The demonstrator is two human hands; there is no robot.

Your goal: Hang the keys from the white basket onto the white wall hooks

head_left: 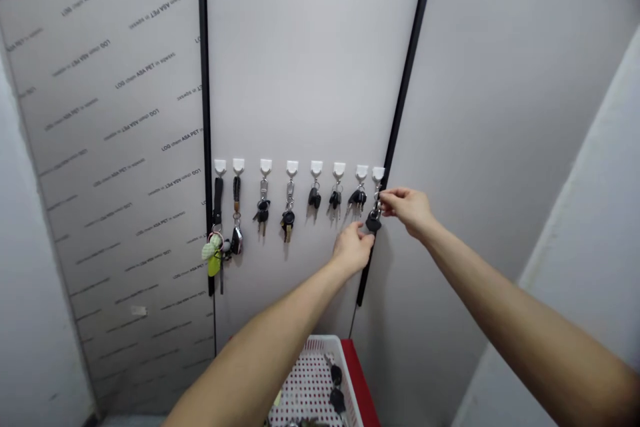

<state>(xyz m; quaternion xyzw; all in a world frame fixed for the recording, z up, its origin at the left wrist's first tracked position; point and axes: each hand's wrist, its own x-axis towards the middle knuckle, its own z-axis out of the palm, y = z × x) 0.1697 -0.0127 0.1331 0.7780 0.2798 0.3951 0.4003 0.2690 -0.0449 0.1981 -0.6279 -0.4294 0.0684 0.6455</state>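
While pinching the black-headed key set (373,223) near its metal upper end, right of centre in the frame, uses thumb and fingertips of the right hand (411,210). Presents the right-hand grip as closed, fingertips drawn together on the metal. Positions the left hand (353,248) lower and to the left, with thumb and index finger slightly parted at the edge of the black key head. Cannot tell from this view whether gripping there or only touching.

Locate the key set directly beneath the rightmost white hook (379,174), beside the slanted black strip (395,133). Cannot tell whether fully seated on the hook.

At bottom centre, find a white perforated basket (351,383), partly hidden by the left forearm (273,337). Contains black-headed keys (337,400) along the right side, plus metallic items (306,422) cut off by the bottom edge and too indistinct to identify. Borders a red surface (361,383) on the right.

Across the middle of the frame, note seven further key sets (289,219), each under a separate white hook. At the left end of the row, note a black strap (218,200) with green ornaments (215,250), next to a braided strap (237,193).
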